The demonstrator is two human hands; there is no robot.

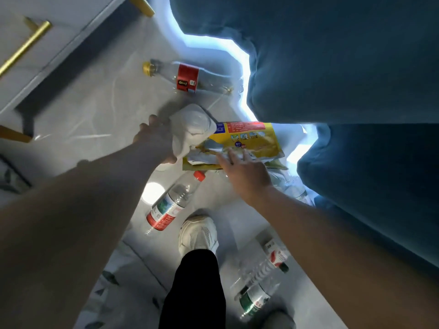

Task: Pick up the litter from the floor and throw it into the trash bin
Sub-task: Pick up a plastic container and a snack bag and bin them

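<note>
Left forearm [71, 210] and right forearm [332, 233] are bare. One leg wears a black trouser leg [192, 288] above a chunky off-white trainer [198, 233] with mesh panels.

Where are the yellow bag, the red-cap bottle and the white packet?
yellow bag [259, 141], head view, on its printed yellow face.
red-cap bottle [166, 210], head view, on its label.
white packet [194, 124], head view, on its upper face.
</note>
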